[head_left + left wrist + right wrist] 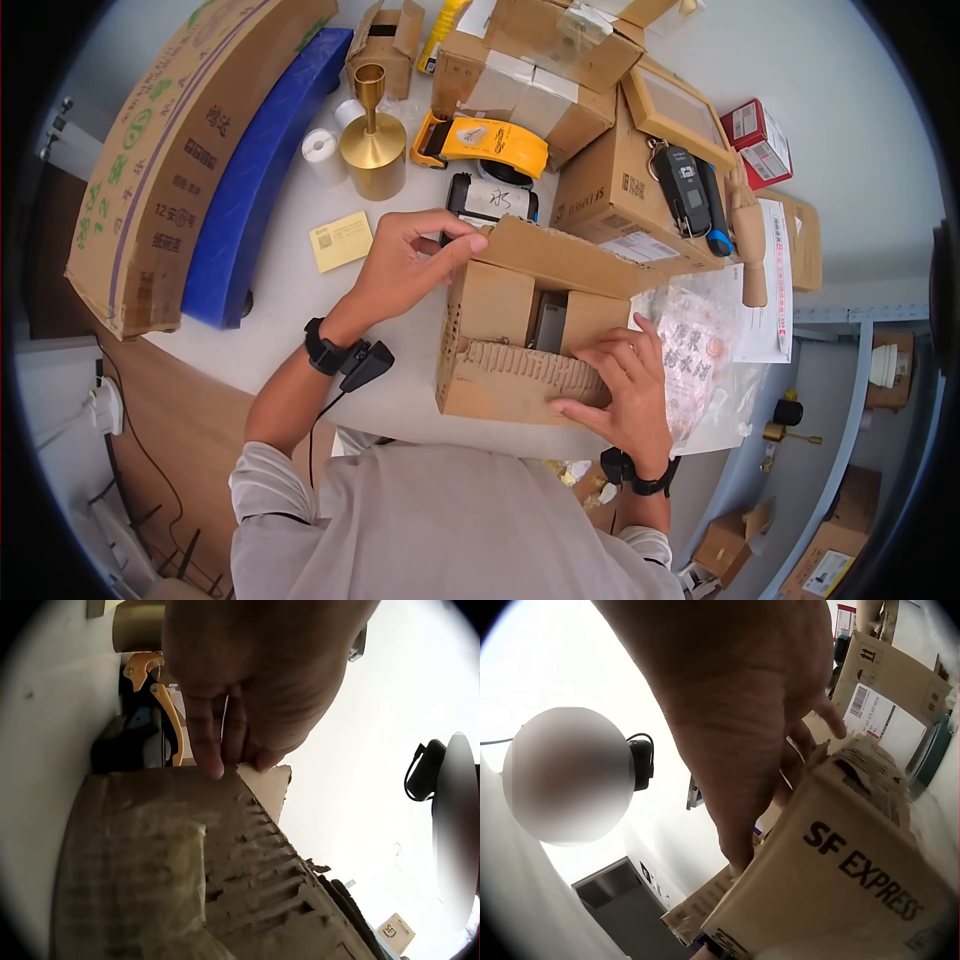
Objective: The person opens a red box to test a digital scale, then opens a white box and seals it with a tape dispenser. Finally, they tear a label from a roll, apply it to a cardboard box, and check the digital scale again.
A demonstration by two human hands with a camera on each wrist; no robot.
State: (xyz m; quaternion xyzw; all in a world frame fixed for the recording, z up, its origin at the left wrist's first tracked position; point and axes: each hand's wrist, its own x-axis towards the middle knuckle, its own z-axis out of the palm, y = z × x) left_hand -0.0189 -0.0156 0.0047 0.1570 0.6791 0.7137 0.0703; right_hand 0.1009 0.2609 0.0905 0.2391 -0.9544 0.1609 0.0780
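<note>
A small cardboard box with torn flaps sits near the table's front edge, and a dark grey item shows between its inner flaps. My left hand pinches the corner of the raised far flap; the left wrist view shows that hand with its fingertips on the cardboard edge. At the box's right front corner, my right hand grips the near flap and side, thumb in front. In the right wrist view the hand lies over the edge of the box marked SF EXPRESS.
Behind the box stand a tape dispenser, a brass holder and stacked cartons. Yellow notes lie to the left, beside a blue curved object. Bubble wrap lies on the right.
</note>
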